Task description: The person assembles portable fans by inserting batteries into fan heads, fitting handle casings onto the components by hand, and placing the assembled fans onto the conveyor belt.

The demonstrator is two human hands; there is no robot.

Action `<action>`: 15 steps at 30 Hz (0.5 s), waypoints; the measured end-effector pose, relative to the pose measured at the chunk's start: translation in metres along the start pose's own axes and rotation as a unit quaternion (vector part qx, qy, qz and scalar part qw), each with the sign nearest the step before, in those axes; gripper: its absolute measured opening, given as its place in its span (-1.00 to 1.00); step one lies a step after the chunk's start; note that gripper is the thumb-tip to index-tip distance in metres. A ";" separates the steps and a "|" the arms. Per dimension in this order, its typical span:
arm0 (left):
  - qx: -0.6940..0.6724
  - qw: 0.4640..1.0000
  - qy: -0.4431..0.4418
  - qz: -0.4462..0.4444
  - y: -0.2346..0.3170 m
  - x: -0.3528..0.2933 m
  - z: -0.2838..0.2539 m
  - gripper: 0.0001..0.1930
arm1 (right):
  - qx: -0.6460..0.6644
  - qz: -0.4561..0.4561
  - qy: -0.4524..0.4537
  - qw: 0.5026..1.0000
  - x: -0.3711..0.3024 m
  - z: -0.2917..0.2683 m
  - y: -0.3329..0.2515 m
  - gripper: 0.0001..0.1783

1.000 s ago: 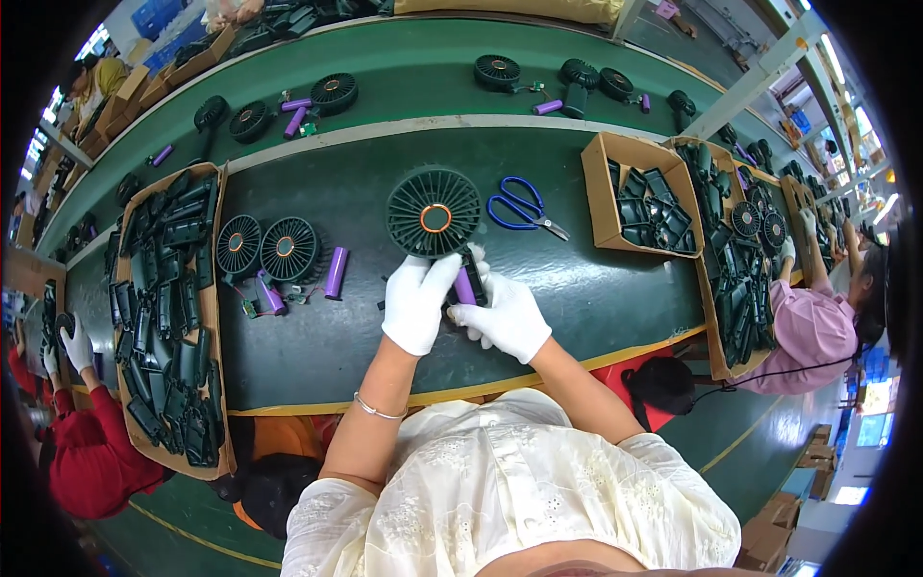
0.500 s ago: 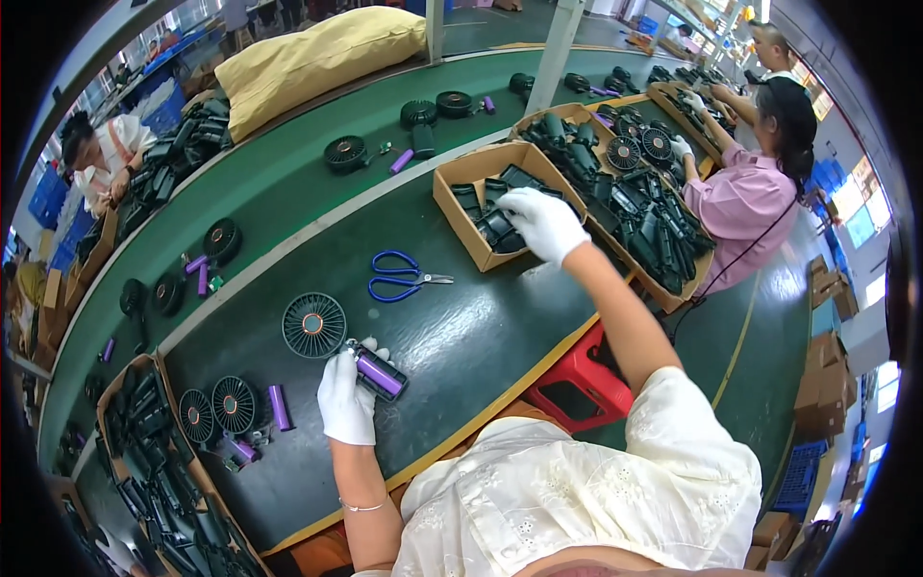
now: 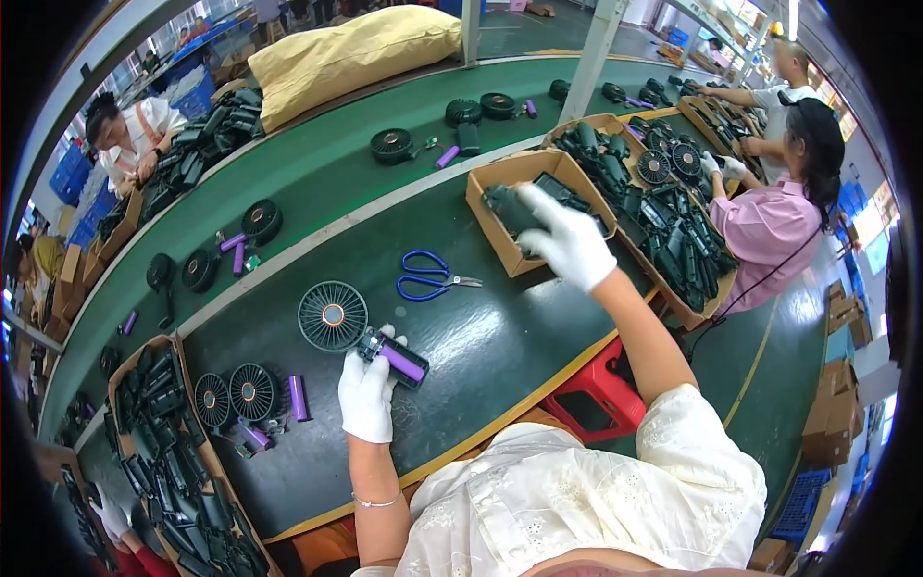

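My left hand [image 3: 370,399], in a white glove, grips a handheld fan by its dark green handle. A purple battery [image 3: 404,363] lies in the open handle, and the round fan head [image 3: 333,315] points away from me. Over the small cardboard box [image 3: 492,240] is my right hand [image 3: 575,240], also gloved. A dark green plastic shell [image 3: 508,208], smeared by motion, is between its thumb and fingers. More dark shells lie in that box. Blue-handled cutters [image 3: 423,276] rest on the table between my hands.
Two fan heads [image 3: 252,392] and a loose purple battery [image 3: 299,398] lie left. A long box of dark shells [image 3: 173,442] stands beyond them; another full box [image 3: 687,240] is at right. Fan parts lie on the green belt [image 3: 327,183]. A co-worker in pink [image 3: 779,212] sits at right.
My right hand has lifted slightly out of the small box with a shell between its fingers. The left hand still holds the fan. The whole view has shifted a little.
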State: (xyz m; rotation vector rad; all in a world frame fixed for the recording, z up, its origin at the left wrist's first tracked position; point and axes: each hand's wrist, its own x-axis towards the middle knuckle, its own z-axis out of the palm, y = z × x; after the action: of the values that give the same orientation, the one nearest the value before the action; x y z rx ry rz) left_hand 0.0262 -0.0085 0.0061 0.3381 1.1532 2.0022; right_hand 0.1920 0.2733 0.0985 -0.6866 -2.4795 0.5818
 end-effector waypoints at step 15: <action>0.118 0.992 -0.014 0.039 0.000 -0.001 -0.002 -0.56 | -0.079 -0.159 -0.146 0.973 -0.069 0.090 -0.056 -0.37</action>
State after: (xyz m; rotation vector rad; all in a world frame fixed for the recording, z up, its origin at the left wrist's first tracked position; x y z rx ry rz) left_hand 0.0256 -0.0107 0.0055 0.5377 1.3800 1.9240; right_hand 0.1734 0.1672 0.0331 -0.2611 -2.8546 0.3890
